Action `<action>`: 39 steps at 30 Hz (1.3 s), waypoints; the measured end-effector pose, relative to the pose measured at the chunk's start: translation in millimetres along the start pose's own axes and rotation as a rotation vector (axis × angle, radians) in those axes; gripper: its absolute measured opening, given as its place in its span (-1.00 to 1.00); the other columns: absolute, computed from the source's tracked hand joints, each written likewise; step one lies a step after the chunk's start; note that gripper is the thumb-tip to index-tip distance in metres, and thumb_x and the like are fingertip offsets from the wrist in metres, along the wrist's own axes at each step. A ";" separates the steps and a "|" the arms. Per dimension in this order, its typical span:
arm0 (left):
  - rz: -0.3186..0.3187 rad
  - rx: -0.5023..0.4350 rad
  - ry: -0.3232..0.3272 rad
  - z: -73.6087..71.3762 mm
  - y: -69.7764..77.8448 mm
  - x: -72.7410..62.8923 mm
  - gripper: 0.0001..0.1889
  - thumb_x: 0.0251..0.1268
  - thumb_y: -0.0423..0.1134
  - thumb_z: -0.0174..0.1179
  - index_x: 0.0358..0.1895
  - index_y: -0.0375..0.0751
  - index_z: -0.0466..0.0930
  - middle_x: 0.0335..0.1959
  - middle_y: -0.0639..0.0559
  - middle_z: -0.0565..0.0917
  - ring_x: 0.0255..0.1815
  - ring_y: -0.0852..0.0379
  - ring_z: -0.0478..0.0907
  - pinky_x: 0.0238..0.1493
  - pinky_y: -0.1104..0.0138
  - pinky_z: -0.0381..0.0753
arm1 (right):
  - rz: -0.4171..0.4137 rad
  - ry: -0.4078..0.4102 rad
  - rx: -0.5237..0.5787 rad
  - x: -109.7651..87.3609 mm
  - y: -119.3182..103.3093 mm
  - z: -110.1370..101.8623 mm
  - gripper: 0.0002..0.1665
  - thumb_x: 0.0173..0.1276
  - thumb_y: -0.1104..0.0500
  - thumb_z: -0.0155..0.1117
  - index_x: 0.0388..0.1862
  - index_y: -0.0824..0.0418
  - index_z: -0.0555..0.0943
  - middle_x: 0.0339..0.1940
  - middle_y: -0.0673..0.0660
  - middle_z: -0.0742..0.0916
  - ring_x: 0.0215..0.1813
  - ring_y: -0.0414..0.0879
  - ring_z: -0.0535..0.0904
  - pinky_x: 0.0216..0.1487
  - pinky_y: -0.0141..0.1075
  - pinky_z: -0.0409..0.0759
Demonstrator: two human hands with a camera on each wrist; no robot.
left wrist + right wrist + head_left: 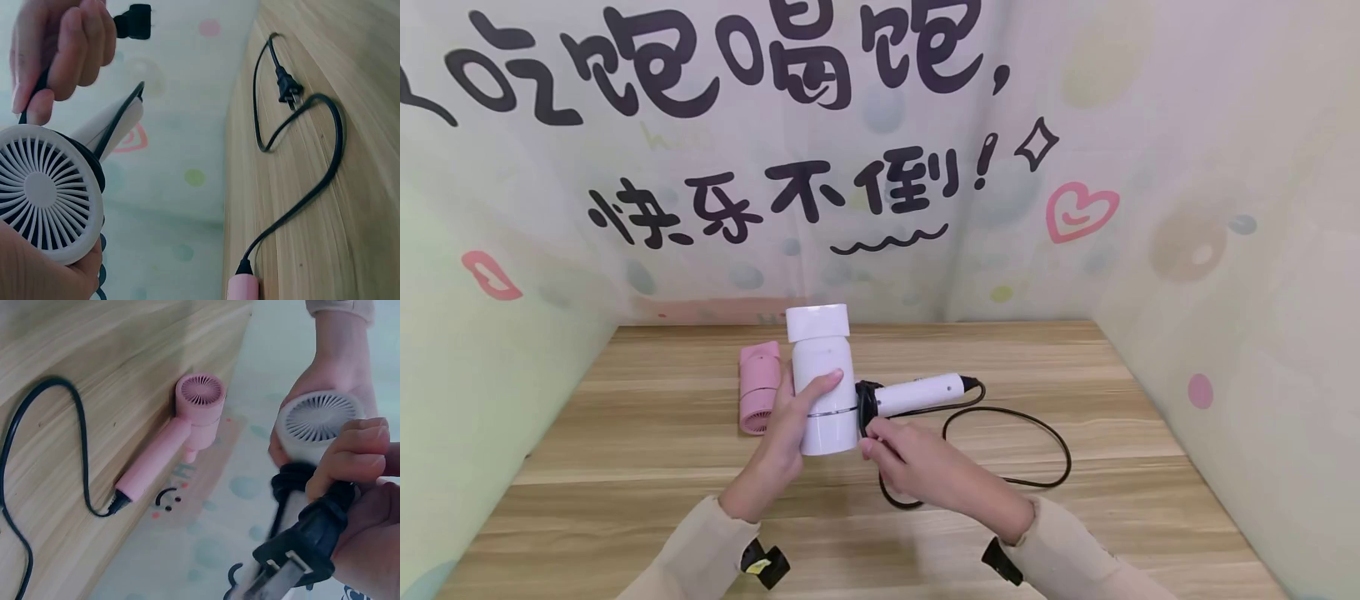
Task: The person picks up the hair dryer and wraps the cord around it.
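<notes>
My left hand point(790, 421) grips a white hair dryer point(822, 358) by its barrel, thumb across the front. Its slotted grille point(40, 187) faces the left wrist camera, and its handle point(921, 395) points right. A black power cord point(867, 404) is wound round the handle close to the barrel. Just below that winding, my right hand point(917, 458) holds the cord with curled fingers. The black two-pin plug point(294, 553) sticks out past these fingers in the right wrist view.
A pink hair dryer point(760, 375) lies on the wooden table point(647, 450) behind my left hand. Its black cord point(1063, 442) loops across the table to the right, with its plug point(289, 86) lying on the wood. Printed fabric walls point(880, 275) stand around the table.
</notes>
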State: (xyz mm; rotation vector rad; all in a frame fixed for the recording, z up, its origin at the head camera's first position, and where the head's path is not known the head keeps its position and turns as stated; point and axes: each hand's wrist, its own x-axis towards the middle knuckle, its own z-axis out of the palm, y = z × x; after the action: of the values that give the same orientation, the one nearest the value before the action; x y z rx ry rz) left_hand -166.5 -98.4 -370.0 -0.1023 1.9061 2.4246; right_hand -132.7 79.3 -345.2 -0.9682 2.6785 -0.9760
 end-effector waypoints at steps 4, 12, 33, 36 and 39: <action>-0.012 -0.117 -0.006 1.2 -0.2 -1.3 -0.57 0.24 -0.16 0.08 0.14 0.15 0.19 -0.21 0.05 0.56 -0.22 0.13 0.55 -0.17 0.22 0.52 | -0.027 0.068 -0.046 -0.7 5.0 0.6 -0.74 0.45 0.13 -0.02 -0.49 0.12 0.40 -0.72 -0.15 0.40 -0.61 -0.38 0.30 -0.54 -0.50 0.34; -0.069 -0.298 -0.114 2.4 6.6 -4.0 -0.69 0.31 -0.12 -0.07 0.09 0.01 0.24 -0.29 0.15 0.65 -0.26 0.22 0.59 -0.19 0.33 0.54 | 0.043 0.043 0.153 0.7 15.5 2.2 -0.64 0.46 -0.02 -0.05 -0.48 0.11 0.51 -0.77 -0.10 0.47 -0.68 -0.36 0.34 -0.62 -0.47 0.36; -0.126 -0.261 -0.242 -0.9 12.8 -8.2 -0.65 0.27 -0.17 -0.09 0.12 0.00 0.21 -0.25 0.17 0.67 -0.22 0.21 0.59 -0.13 0.28 0.53 | 0.023 -0.097 0.184 1.4 61.6 9.6 -0.62 0.45 -0.04 -0.04 -0.42 0.12 0.58 -0.68 -0.10 0.51 -0.58 -0.33 0.40 -0.48 -0.44 0.44; -0.144 -0.249 -0.286 -2.8 12.2 -8.9 -0.64 0.27 -0.14 -0.10 0.12 -0.03 0.21 -0.24 0.18 0.67 -0.21 0.21 0.60 -0.12 0.27 0.53 | 0.078 -0.099 0.158 1.4 60.1 8.7 -0.60 0.42 -0.15 -0.03 -0.36 0.09 0.58 -0.59 -0.10 0.56 -0.49 -0.28 0.47 -0.38 -0.39 0.48; -0.139 -0.233 -0.360 -5.1 10.7 -9.1 -0.65 0.28 -0.15 -0.12 0.12 -0.07 0.22 -0.22 0.17 0.68 -0.19 0.21 0.60 -0.11 0.26 0.55 | 0.137 -0.182 0.232 0.1 58.9 5.3 -0.63 0.45 -0.08 -0.07 -0.14 0.12 0.58 -0.33 -0.07 0.66 -0.25 -0.26 0.57 -0.16 -0.41 0.51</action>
State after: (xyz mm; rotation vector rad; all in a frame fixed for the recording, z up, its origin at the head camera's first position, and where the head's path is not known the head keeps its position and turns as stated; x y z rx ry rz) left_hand -158.3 -105.9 -360.1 0.1743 1.4175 2.3665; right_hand -162.2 110.8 -385.7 -0.7748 2.3841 -1.0822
